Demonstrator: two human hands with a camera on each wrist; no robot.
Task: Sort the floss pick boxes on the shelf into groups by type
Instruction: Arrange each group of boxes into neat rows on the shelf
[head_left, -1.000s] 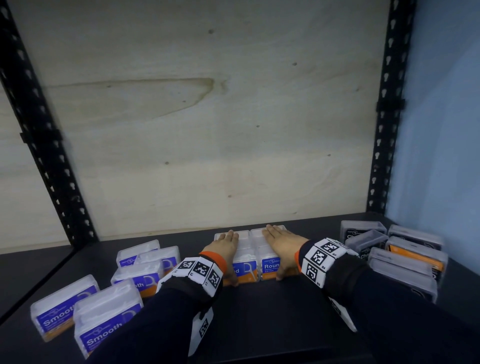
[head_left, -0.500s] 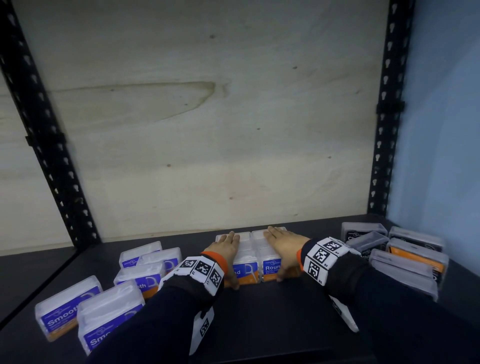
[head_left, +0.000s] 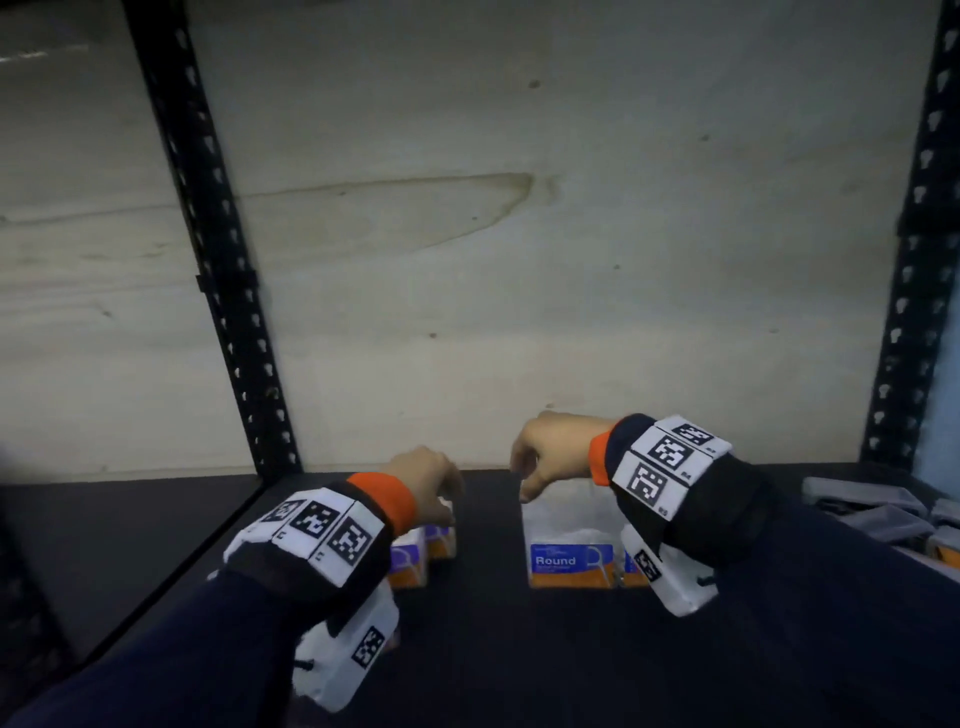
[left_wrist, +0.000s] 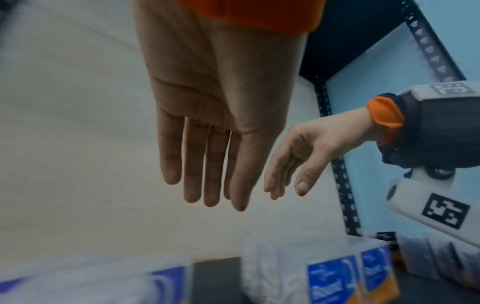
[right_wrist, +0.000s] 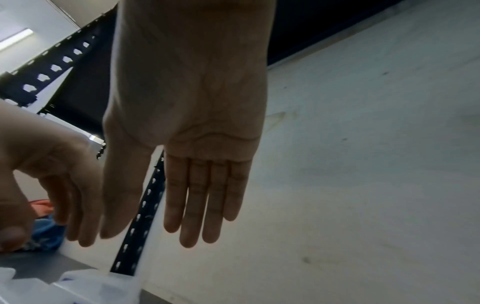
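Two clear "Round" floss pick boxes (head_left: 571, 551) with blue and orange labels stand side by side on the dark shelf (head_left: 493, 649); they also show in the left wrist view as the Round boxes (left_wrist: 335, 286). My right hand (head_left: 535, 467) hovers just above them, its fingers (right_wrist: 202, 205) straight and holding nothing. My left hand (head_left: 431, 488) hangs over other clear boxes (head_left: 415, 558) with purple and orange labels further left. Its fingers (left_wrist: 207, 174) are straight and empty. My left sleeve hides most of that group.
Grey and dark boxes (head_left: 872, 512) lie at the shelf's right end, by the blue wall. Black perforated uprights (head_left: 223, 291) stand at the back left and back right, with a pale wooden back panel (head_left: 519, 260) between them. Bare shelf lies in front of the boxes.
Both hands have lifted off the Round boxes they lay flat on. The left hand has moved left over the purple-labelled boxes. The head view has shifted, cutting off the front boxes.
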